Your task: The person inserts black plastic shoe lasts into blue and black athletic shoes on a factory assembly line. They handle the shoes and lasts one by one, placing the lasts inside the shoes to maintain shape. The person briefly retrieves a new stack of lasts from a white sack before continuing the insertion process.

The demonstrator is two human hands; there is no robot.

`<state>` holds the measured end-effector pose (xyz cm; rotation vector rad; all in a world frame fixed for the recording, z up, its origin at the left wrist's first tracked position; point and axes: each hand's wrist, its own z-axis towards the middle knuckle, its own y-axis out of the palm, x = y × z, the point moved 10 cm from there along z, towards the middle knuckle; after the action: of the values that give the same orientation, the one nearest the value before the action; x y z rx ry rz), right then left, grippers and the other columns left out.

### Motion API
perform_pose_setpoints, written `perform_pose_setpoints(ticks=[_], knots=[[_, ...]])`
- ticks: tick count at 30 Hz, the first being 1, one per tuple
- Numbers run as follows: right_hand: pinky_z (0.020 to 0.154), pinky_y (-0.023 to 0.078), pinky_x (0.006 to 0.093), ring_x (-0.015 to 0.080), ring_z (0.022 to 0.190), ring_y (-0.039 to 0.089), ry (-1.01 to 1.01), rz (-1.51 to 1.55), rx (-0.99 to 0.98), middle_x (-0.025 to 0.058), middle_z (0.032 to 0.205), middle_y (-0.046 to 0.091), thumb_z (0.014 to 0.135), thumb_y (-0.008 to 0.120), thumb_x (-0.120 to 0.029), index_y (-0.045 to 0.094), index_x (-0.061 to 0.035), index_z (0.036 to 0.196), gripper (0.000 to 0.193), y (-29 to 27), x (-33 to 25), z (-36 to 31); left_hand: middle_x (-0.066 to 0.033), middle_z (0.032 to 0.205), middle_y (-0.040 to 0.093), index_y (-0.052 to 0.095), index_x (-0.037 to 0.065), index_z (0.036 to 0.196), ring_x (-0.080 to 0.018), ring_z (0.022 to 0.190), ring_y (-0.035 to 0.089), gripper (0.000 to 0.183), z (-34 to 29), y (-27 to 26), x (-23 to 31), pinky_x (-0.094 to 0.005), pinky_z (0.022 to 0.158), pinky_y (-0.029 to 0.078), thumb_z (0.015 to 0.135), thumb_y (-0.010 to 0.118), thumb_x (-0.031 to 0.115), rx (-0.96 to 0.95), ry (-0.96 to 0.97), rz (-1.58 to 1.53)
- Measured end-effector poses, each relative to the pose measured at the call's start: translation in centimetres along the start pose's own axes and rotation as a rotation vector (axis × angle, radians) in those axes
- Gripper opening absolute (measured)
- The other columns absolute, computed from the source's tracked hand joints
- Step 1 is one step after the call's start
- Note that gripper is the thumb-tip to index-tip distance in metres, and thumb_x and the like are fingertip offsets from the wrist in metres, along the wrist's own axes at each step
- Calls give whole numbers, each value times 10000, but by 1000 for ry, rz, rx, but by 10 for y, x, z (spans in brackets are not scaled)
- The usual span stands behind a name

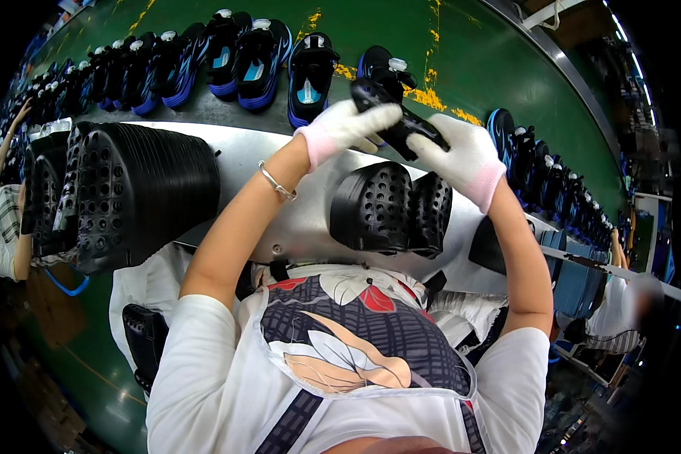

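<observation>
Both my hands wear white knit gloves with pink cuffs. Between them, above the metal bench, is a long glossy black plastic shoe insert [396,121]. My left hand [353,125] grips its left side, thumb laid across the top. At the lower right end, my right hand [458,153] has its thumb over the insert and its fingers hidden beneath. Just beyond my hands stands a black shoe [378,62], partly covered by the insert. Below my hands, two short stacks of black perforated inserts [374,208] lie on the bench [303,219].
A long nested stack of black inserts [151,193] fills the bench at left. Black-and-blue sneakers [261,64] line up beyond the bench, with another row [548,174] at right. Other people work at the far left [6,219] and far right [617,314].
</observation>
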<state>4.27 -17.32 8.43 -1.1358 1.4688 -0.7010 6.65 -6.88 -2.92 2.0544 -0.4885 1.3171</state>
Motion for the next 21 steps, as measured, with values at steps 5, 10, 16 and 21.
perform_pose_setpoints(ticks=[5,10,16,21], knots=[[681,494,369,302,677,633,61,-33,-135,191,717,642,787,592,-446,691,-3,858,460,3,40,25,-198,1159,556,610,83,1182,-366,1079,553,501,15,5,7,-421,924,467,804,663,407,91,469,941],[630,488,383,286,615,595,123,-174,-286,198,669,605,759,552,-496,667,61,861,578,3,41,70,-92,1035,606,633,89,970,-313,991,598,234,40,2,-3,-438,813,520,878,599,302,347,322,1228],[818,527,412,371,905,658,183,-393,-244,220,956,673,810,504,-399,701,-1,953,466,38,30,118,-97,1019,634,650,98,994,-319,993,608,243,54,-4,-8,-436,817,522,881,603,307,272,265,1230],[877,522,407,342,998,647,284,-426,-199,185,1079,669,895,494,-298,703,-64,1043,347,80,31,132,-130,1077,673,681,113,1069,-331,996,636,303,69,-24,-31,-412,864,517,838,634,304,154,-147,1126]])
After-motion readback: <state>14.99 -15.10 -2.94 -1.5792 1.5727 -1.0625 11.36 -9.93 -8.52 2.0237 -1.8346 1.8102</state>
